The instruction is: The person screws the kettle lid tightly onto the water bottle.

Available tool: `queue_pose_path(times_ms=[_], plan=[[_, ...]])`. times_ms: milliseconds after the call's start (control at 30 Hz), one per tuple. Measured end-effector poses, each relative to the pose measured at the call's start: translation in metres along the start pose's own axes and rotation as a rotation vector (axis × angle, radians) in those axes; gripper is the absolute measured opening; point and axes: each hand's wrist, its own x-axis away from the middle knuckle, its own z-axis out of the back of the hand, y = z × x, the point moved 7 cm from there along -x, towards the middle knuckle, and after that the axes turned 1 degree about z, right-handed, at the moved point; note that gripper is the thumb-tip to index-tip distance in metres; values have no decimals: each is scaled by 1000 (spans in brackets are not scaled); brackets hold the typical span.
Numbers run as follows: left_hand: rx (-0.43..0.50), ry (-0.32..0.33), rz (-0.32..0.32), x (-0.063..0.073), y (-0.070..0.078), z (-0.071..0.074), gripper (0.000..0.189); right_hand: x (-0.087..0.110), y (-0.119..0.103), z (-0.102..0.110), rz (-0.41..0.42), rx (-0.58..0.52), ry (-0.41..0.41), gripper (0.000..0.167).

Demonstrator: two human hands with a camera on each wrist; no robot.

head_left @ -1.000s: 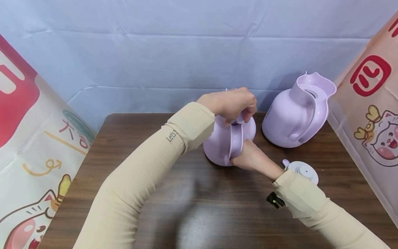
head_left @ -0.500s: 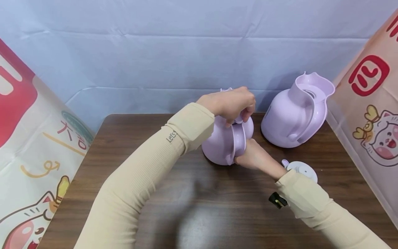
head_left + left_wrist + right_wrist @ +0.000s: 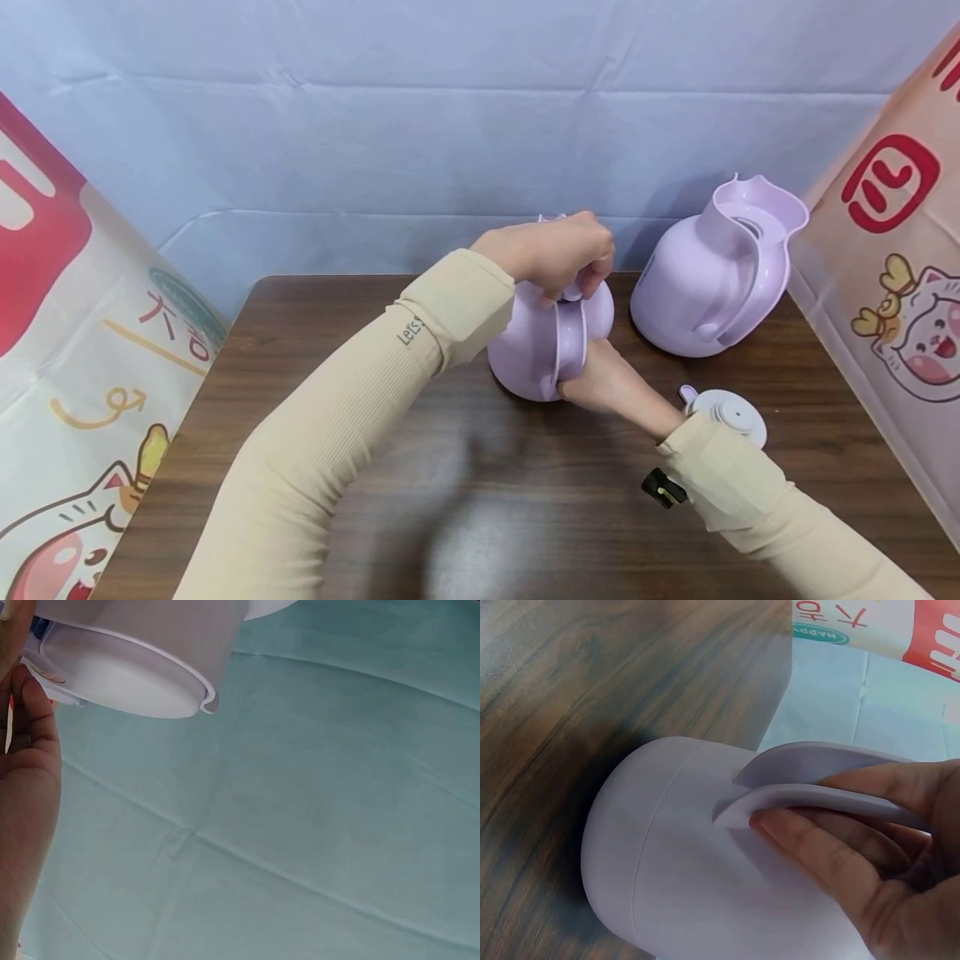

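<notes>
A lilac thermos jug point(image 3: 517, 350) stands on the table toward the back, its handle point(image 3: 572, 333) facing me. My right hand point(image 3: 600, 375) grips that handle; in the right wrist view the thumb and fingers point(image 3: 817, 851) lie on both sides of it. Over the jug's mouth, my left hand point(image 3: 551, 254) bends down and pinches a small lilac tab point(image 3: 572, 292) of the lid. The hand covers most of the lid. At the left edge of the left wrist view, its curled fingers point(image 3: 37, 712) are beside the jug's spout point(image 3: 127, 675).
A second lilac jug point(image 3: 682, 283) without a lid stands at the back right. In front of it, a round white lid point(image 3: 738, 412) with a lilac tab lies on the brown wooden table point(image 3: 390, 500). A pale cloth point(image 3: 375, 150) hangs behind, with printed banners on both sides.
The jug's handle and my right hand swung slightly right, then came back left. My left hand stayed on the top, with almost no movement.
</notes>
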Motion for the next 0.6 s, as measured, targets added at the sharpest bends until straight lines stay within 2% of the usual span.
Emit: queue_pose_path(times_ms=[333, 600], plan=[[20, -15, -18, 4, 0, 0, 44, 1, 0, 0, -29, 5, -23, 26], [70, -33, 31, 6, -4, 2, 43, 0, -1, 0, -18, 18, 0, 23]])
